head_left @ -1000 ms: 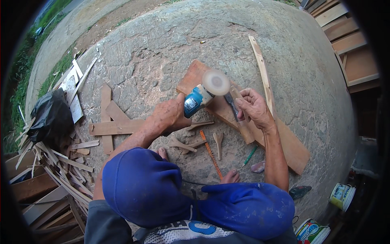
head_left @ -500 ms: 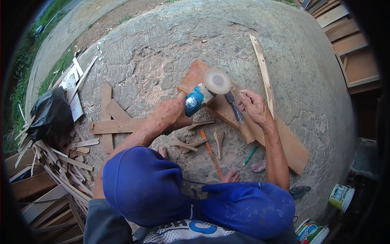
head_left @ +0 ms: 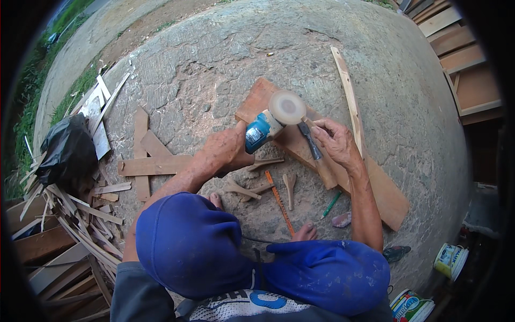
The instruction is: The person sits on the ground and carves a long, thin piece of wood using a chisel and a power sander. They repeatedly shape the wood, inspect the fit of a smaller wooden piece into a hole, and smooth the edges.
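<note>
My left hand [head_left: 228, 149] is wrapped round the body of a blue angle grinder [head_left: 258, 133], whose round sanding disc [head_left: 287, 107] faces up. My right hand [head_left: 338, 142] pinches a small wooden piece [head_left: 309, 122], its tip at the disc's right edge; most of it is hidden by the fingers. Beneath both hands a thick plank [head_left: 383, 196] lies slantwise on the ground. A chisel-like tool with a dark metal blade [head_left: 313, 146] and wooden handle rests on it. Several small spoon-shaped wooden pieces [head_left: 290, 189] lie nearer me, by an orange toothed strip [head_left: 279, 204].
Crossed boards [head_left: 155, 165] lie to the left, beside a black plastic bag [head_left: 67, 153] and heaped wood offcuts. A narrow batten [head_left: 347, 94] lies at the far right. A green pencil [head_left: 330, 206] is near my foot; paint buckets [head_left: 450, 261] stand at lower right.
My right hand has shifted very slightly with the wooden piece at the disc. The grinder and my left hand stay almost in place.
</note>
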Available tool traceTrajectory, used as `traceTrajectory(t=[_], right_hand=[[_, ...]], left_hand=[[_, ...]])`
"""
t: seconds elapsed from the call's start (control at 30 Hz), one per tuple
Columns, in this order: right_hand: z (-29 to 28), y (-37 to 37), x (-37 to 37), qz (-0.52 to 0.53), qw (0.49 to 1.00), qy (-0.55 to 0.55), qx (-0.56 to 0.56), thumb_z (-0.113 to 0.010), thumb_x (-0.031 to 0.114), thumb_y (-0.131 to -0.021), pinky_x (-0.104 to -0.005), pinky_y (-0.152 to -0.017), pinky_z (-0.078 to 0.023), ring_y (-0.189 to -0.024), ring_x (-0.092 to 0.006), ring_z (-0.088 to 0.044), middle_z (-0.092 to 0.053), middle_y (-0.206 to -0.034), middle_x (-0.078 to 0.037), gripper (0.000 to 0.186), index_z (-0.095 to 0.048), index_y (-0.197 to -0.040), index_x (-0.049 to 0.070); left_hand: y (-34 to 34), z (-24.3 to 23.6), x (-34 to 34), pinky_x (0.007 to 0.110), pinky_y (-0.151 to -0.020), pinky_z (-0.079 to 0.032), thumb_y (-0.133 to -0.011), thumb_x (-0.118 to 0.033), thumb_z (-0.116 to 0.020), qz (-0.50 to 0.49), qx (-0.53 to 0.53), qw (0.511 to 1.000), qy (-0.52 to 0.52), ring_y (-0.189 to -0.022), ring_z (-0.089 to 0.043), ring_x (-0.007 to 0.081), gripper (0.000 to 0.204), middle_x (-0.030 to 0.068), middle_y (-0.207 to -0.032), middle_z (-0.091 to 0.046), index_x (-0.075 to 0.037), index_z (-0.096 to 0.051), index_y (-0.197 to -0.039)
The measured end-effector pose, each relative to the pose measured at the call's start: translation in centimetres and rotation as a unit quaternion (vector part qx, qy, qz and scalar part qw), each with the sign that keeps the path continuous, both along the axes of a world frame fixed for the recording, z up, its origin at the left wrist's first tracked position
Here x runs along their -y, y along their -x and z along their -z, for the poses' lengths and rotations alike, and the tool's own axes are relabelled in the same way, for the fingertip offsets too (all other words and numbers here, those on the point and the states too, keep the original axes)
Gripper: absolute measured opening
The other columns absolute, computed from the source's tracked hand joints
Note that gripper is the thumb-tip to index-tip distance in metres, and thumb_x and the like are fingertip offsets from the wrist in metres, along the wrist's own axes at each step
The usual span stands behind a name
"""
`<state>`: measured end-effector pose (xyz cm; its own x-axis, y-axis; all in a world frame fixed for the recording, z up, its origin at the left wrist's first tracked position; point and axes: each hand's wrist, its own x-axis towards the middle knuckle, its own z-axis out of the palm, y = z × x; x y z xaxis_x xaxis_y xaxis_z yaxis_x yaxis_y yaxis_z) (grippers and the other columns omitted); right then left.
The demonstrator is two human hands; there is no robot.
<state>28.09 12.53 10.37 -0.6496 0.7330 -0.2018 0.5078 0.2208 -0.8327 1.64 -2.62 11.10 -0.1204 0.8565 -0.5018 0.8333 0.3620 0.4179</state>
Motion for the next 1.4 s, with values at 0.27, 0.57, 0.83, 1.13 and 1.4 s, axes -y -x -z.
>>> traceTrajectory(t=[0.27, 0.57, 0.83, 1.13, 1.4], right_hand=[[0.3, -0.1, 0.1, 0.002, 1.0, -0.017, 0.001, -0.064, 0.026, -0.103, -0.0326, -0.074, -0.051, -0.079, -0.0124, -0.061, -0.068, -0.084, -0.006, 0.027, -0.072, -0.114, 0.003], [0.1, 0.0, -0.3, 0.001, 0.999, -0.005, 0.041, -0.058, 0.033, -0.106, -0.0336, -0.068, -0.049, -0.073, -0.0137, -0.058, -0.062, -0.075, -0.005, 0.034, -0.073, -0.113, 0.004], [0.4, -0.1, -0.2, -0.026, 0.999, -0.03, 0.034, -0.066, 0.034, -0.101, -0.0343, -0.07, -0.05, -0.074, -0.0135, -0.059, -0.065, -0.077, -0.006, 0.035, -0.074, -0.118, 0.005], [0.5, 0.2, -0.2, -0.019, 0.999, 0.046, 0.015, -0.053, 0.033, -0.109, -0.0245, -0.058, -0.045, -0.063, -0.0057, -0.052, -0.055, -0.071, 0.004, 0.039, -0.063, -0.084, 0.005], [0.5, 0.0, -0.5, -0.023, 0.998, 0.047, 0.025, -0.056, 0.035, -0.107, -0.0276, -0.059, -0.048, -0.063, -0.0078, -0.055, -0.059, -0.071, 0.001, 0.036, -0.068, -0.097, 0.002]], left_hand=[[0.0, 0.3, 0.0, 0.051, -0.089, -0.054, -0.077, -0.032, -0.075, -0.004, 0.007, 1.0, 0.0, -0.099, -0.069, 0.0449, 0.067, 0.0291, -0.102, -0.069, 0.003, -0.048, -0.126], [0.0, 0.4, 0.0, 0.051, -0.089, -0.054, -0.076, -0.032, -0.075, -0.007, 0.003, 1.0, 0.001, -0.099, -0.068, 0.0461, 0.066, 0.0296, -0.102, -0.069, 0.004, -0.049, -0.126], [-0.1, 0.3, 0.0, 0.051, -0.088, -0.054, -0.076, -0.031, -0.075, 0.0, 0.008, 1.0, -0.007, -0.097, -0.069, 0.0466, 0.068, 0.03, -0.1, -0.069, 0.003, -0.046, -0.127], [0.0, 0.6, -0.2, 0.051, -0.087, -0.054, -0.077, -0.033, -0.075, 0.002, -0.003, 1.0, 0.007, -0.097, -0.069, 0.0457, 0.068, 0.0293, -0.1, -0.069, 0.003, -0.046, -0.127], [-0.1, 0.2, -0.2, 0.051, -0.087, -0.055, -0.076, -0.033, -0.075, 0.002, -0.003, 1.0, 0.002, -0.097, -0.07, 0.0452, 0.068, 0.0295, -0.101, -0.07, 0.004, -0.047, -0.127]])
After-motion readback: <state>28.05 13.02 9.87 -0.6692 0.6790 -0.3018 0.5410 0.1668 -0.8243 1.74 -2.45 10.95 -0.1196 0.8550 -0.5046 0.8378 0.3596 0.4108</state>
